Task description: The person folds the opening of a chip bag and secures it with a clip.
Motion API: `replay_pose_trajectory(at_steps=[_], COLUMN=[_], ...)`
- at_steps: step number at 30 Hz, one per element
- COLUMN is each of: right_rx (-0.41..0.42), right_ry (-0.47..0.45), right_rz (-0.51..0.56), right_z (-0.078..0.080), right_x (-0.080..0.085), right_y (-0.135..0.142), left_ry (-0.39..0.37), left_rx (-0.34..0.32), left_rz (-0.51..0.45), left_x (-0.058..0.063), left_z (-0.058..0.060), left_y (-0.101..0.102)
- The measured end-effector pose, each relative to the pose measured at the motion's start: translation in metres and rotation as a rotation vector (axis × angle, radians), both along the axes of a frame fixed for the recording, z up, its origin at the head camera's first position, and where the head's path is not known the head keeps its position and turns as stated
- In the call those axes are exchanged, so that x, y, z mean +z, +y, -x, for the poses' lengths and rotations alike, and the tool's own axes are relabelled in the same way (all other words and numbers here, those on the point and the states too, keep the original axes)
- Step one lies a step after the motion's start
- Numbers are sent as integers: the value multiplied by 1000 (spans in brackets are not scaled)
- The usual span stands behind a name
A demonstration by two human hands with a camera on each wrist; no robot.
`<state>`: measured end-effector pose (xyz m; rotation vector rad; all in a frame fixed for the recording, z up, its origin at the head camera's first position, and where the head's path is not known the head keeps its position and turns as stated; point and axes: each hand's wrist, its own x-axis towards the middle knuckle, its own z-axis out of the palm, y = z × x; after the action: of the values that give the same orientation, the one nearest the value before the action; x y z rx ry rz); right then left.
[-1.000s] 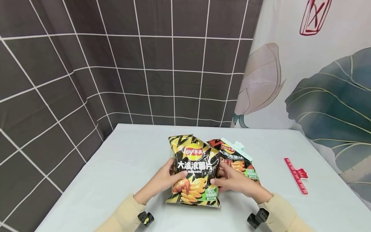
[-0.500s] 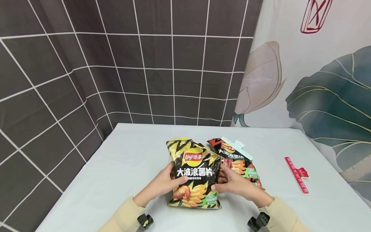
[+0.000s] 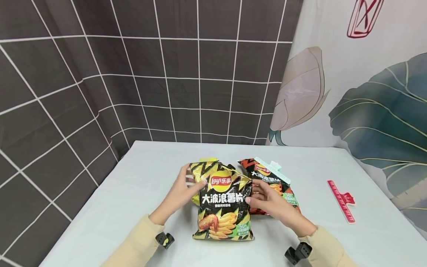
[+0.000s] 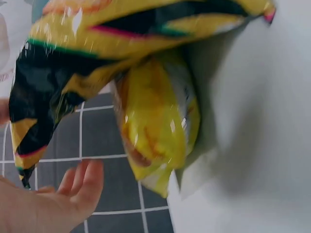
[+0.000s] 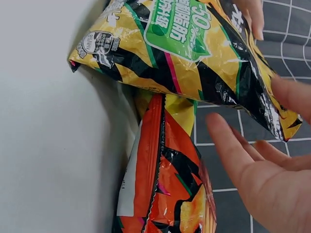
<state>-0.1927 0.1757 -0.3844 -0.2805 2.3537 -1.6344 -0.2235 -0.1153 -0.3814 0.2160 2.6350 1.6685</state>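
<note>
A black-and-yellow Lay's chip bag (image 3: pixel 223 207) stands upright on the table, tilted slightly back. My left hand (image 3: pixel 181 189) is at its upper left corner, thumb over the front and fingers behind; in the left wrist view those fingers (image 4: pixel 87 182) are extended and apart from the foil. At the right edge, my right hand (image 3: pixel 271 202) has its thumb near the front; its fingers (image 5: pixel 228 141) reach out loosely behind, with a gap to the bag. A yellow bag (image 4: pixel 155 121) is mostly hidden behind. Beside it stands a red-and-black chip bag (image 3: pixel 287 193).
A pale blue bag clip (image 3: pixel 272 170) sits across the red bag's top. A yellow strip (image 3: pixel 208 159) shows above the front bag. The red sealing clip (image 3: pixel 341 202) lies at the right of the white table (image 3: pixel 133 193). A dark grid-patterned cloth (image 3: pixel 200 92) hangs behind.
The black-and-yellow bag has tilted back and settled slightly lower, revealing the yellow strip behind. My left hand has slid up to its upper corner; my right hand has shifted up slightly along its edge.
</note>
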Motion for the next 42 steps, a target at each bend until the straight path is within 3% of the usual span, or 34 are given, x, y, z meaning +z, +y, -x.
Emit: replay_pose_trajectory(at_steps=[3,7,13,18,23,31,37,42], right_rx=[-37,-92,-135,-155,-174,-200,-232,-242], right_ry=[57,138,242,258,238,253,260,254], right_rz=[36,67,58,52,43,62,83,132], right_z=[1,4,8,9,12,16,16,16], right_x=[1,1,1,-2,-4,-7,-7,-8], right_y=[-1,-4,-5,-4,-3,-5,-10,-12], left_ry=[123,321,585,715,737,705,637,563], left_rx=[25,9,-111,-211,-282,-356,-383,-399], left_rz=[18,122,302,436,512,538,503,406], left_x=[9,20,35,43,48,53,52,49], left_z=[5,11,20,27,32,37,37,38], left_y=[0,2,10,18,23,28,30,30])
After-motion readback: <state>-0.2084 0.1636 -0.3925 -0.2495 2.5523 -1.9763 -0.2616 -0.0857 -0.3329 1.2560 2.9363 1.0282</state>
